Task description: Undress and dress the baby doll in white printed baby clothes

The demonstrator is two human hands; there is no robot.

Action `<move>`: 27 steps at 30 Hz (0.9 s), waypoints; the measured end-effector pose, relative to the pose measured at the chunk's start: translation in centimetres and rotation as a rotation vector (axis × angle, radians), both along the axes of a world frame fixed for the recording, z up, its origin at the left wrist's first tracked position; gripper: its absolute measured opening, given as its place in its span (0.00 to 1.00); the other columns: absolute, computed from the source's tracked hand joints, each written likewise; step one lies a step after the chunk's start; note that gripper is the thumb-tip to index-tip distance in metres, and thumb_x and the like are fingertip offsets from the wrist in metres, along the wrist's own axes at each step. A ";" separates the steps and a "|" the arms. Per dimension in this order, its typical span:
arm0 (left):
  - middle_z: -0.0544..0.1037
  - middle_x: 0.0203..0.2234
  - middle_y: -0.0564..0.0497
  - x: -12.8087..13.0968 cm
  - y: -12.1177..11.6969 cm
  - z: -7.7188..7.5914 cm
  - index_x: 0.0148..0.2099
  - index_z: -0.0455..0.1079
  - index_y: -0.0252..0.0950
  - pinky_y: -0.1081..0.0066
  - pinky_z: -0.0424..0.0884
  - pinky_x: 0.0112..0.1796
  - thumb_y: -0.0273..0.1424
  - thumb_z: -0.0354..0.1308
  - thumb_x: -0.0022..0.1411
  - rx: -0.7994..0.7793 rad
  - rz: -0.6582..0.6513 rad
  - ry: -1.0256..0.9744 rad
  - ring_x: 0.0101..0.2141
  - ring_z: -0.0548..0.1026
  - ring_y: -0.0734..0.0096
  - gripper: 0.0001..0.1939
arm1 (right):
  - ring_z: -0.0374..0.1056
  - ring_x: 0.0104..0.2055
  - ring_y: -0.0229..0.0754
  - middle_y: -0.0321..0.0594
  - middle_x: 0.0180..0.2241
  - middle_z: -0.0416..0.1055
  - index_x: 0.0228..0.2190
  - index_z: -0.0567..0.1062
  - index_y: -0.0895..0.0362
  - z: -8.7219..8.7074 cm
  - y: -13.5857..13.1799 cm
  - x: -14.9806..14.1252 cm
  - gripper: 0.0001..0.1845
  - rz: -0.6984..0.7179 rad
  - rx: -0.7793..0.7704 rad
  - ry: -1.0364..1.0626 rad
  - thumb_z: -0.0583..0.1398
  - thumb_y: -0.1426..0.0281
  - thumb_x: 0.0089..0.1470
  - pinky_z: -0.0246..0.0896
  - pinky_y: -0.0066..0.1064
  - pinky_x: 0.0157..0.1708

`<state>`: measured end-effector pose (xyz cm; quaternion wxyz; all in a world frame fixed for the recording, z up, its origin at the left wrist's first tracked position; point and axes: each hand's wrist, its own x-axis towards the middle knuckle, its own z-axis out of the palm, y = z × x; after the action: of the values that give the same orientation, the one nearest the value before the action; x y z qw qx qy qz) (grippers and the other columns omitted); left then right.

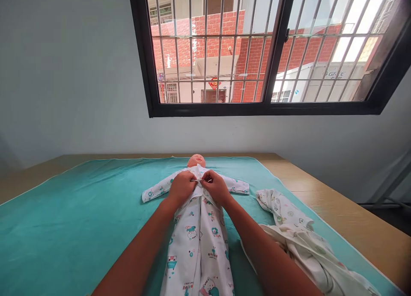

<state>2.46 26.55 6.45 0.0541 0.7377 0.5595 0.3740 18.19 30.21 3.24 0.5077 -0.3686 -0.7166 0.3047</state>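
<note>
A baby doll [196,160] lies on its back, its head toward the wall. It wears a long white baby gown [201,244] printed with teal and pink figures, the sleeves spread out to both sides. At the chest, my left hand [182,186] is closed, pinching a small white piece at the front of the gown. My right hand [216,186] pinches the same spot from the other side, fingertips almost meeting. Whether they grip a thin tie or the cloth's edge is hard to make out. My hands and forearms cover parts of the gown.
A teal sheet [80,227] covers most of the wooden table [321,193]. To the right lies a crumpled heap of pale printed baby clothes [298,236], partly behind my right forearm. Beyond the table stand a grey wall [80,73] and a barred, black-framed window [208,109].
</note>
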 end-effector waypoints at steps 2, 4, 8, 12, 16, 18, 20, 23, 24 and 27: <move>0.75 0.29 0.50 0.3 -0.1 -0.1 0.26 0.72 0.35 0.71 0.61 0.34 0.25 0.53 0.57 0.052 -0.018 0.041 0.32 0.69 0.71 0.10 | 0.64 0.30 0.37 0.33 0.27 0.68 0.27 0.68 0.55 -0.1 0.0 0.1 0.03 0.017 0.023 -0.008 0.58 0.70 0.45 0.61 0.29 0.33; 0.75 0.29 0.49 0.5 -0.1 -0.2 0.25 0.72 0.35 0.70 0.61 0.35 0.23 0.52 0.58 0.084 -0.012 0.101 0.32 0.69 0.70 0.12 | 0.63 0.29 0.36 0.33 0.27 0.68 0.26 0.68 0.55 -0.2 0.0 0.1 0.02 0.021 0.043 -0.014 0.57 0.71 0.46 0.61 0.28 0.33; 0.74 0.30 0.48 0.6 -0.2 -0.2 0.27 0.73 0.36 0.70 0.62 0.35 0.23 0.50 0.60 0.070 -0.001 0.189 0.33 0.68 0.69 0.13 | 0.62 0.29 0.37 0.33 0.27 0.68 0.27 0.68 0.55 -0.3 -0.2 0.0 0.02 0.005 0.053 0.008 0.58 0.69 0.47 0.60 0.28 0.32; 0.74 0.31 0.48 0.5 -0.2 -0.2 0.29 0.74 0.37 0.69 0.62 0.35 0.24 0.49 0.60 0.078 -0.017 0.254 0.33 0.68 0.69 0.13 | 0.64 0.30 0.37 0.34 0.27 0.69 0.27 0.70 0.56 -0.2 -0.3 -0.1 0.03 0.015 0.046 -0.012 0.57 0.70 0.47 0.61 0.29 0.33; 0.74 0.31 0.47 0.7 -0.3 -0.3 0.33 0.76 0.38 0.68 0.60 0.34 0.22 0.48 0.59 0.098 0.001 0.341 0.32 0.68 0.67 0.15 | 0.67 0.32 0.39 0.35 0.30 0.74 0.34 0.76 0.55 -0.2 -0.5 -0.1 0.10 0.016 0.044 -0.050 0.56 0.70 0.48 0.62 0.31 0.36; 0.74 0.32 0.47 0.8 -0.3 -0.4 0.36 0.76 0.38 0.68 0.60 0.34 0.21 0.48 0.59 0.113 -0.004 0.357 0.32 0.69 0.67 0.15 | 0.69 0.34 0.39 0.36 0.32 0.76 0.34 0.77 0.55 -0.1 -0.6 -0.1 0.12 0.027 0.053 -0.057 0.56 0.71 0.49 0.62 0.31 0.37; 0.74 0.31 0.47 0.7 -0.3 -0.4 0.36 0.76 0.38 0.67 0.60 0.34 0.21 0.48 0.59 0.128 -0.012 0.357 0.33 0.69 0.66 0.15 | 0.69 0.34 0.40 0.37 0.32 0.76 0.32 0.78 0.55 -0.1 -0.7 0.0 0.11 0.023 0.036 -0.059 0.56 0.71 0.49 0.62 0.31 0.38; 0.74 0.30 0.48 0.5 -0.3 -0.5 0.34 0.75 0.38 0.68 0.60 0.34 0.22 0.48 0.60 0.142 -0.023 0.349 0.32 0.68 0.67 0.14 | 0.69 0.35 0.41 0.37 0.31 0.76 0.30 0.78 0.56 0.0 -0.6 0.0 0.10 -0.009 -0.030 -0.045 0.57 0.69 0.48 0.62 0.31 0.38; 0.74 0.30 0.48 0.5 -0.3 -0.6 0.33 0.74 0.38 0.68 0.60 0.34 0.22 0.48 0.60 0.145 -0.028 0.337 0.32 0.68 0.67 0.14 | 0.69 0.34 0.41 0.37 0.31 0.76 0.29 0.77 0.56 0.0 -0.5 -0.1 0.09 -0.021 -0.053 -0.035 0.57 0.69 0.48 0.62 0.31 0.38; 0.75 0.32 0.48 0.6 -0.1 -0.7 0.31 0.72 0.37 0.69 0.62 0.37 0.24 0.48 0.60 0.134 -0.036 0.228 0.35 0.69 0.67 0.11 | 0.68 0.32 0.40 0.37 0.29 0.74 0.27 0.74 0.57 0.0 -0.2 -0.5 0.08 -0.067 -0.105 0.006 0.58 0.66 0.47 0.62 0.30 0.34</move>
<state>3.06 26.43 5.72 -0.0526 0.7874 0.5222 0.3234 17.70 30.00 3.21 0.4996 -0.4176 -0.6855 0.3258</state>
